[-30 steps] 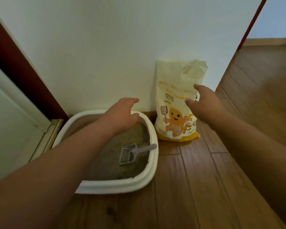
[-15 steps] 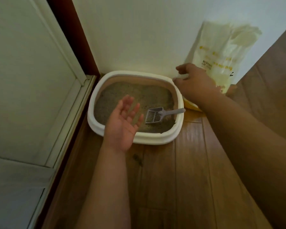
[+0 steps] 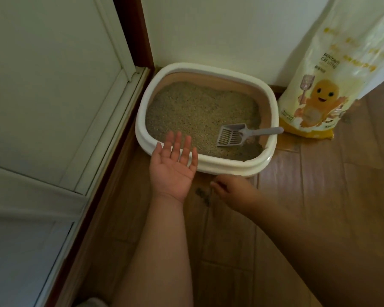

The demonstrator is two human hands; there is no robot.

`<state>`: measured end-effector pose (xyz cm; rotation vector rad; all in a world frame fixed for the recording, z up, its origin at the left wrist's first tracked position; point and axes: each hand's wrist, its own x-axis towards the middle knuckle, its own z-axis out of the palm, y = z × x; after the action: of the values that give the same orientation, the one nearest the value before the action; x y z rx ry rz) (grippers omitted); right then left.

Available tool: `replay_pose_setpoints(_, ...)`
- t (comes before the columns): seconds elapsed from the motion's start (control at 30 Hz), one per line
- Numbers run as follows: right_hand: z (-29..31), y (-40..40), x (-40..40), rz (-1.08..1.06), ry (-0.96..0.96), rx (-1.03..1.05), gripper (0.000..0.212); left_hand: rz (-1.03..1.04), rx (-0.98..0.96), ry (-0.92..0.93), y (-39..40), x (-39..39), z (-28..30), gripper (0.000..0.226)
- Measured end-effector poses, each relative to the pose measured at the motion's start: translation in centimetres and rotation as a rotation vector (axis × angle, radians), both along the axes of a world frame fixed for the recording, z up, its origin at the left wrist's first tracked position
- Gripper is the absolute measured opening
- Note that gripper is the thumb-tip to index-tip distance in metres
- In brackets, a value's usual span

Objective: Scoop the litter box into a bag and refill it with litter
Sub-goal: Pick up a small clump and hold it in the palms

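- Underfoot, you have a wood floor [image 3: 308,196] meeting a white wall [image 3: 220,29]; a pale door [image 3: 42,85] fills the left of the frame.
- Your left hand [image 3: 172,171] lies palm up, fingers straight, holding nothing, at the litter box [image 3: 231,168] near rim.
- Your right hand [image 3: 233,191] hangs low centre, fingers loosely curled, empty.
- Litter [image 3: 197,111] fills the box; the scoop [image 3: 233,136] rests inside, handle on the right rim.
- At upper right, the litter bag [image 3: 333,85] stands against the wall.

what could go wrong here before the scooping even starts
The grey slotted plastic scoop lies with its handle across the white litter box's rim; a bump could flip it out. No waste bag is in view. The tall yellow cat litter bag leans on the wall and might topple if nudged.
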<state>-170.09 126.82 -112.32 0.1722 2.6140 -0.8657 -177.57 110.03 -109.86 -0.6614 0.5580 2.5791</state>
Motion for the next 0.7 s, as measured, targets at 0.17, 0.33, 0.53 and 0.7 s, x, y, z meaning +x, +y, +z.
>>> replay_pose_setpoints(0.17, -4.6, -0.3, 0.5, 0.106, -0.243, 0.167, 0.030, -0.039, -0.030, -0.046, 0.6, 0.5, -1.0, 0.044)
replay_pose_setpoints(0.33, -6.5, -2.0, 0.5, 0.107, -0.182, 0.148, 0.042, -0.107, -0.040, -0.071, 1.6, 1.0, -1.0, 0.046)
replay_pose_setpoints(0.53, -7.9, -2.3, 0.5, 0.049, -0.156, 0.106, 0.029, -0.140, -0.015, -0.036, 1.8, 1.0, -0.8, 0.047)
replay_pose_setpoints(0.7, -4.7, -1.5, -1.7, 0.029, -0.047, 0.027, 0.015, -0.132, -0.033, -0.001, 1.3, 0.2, -0.5, 0.048)
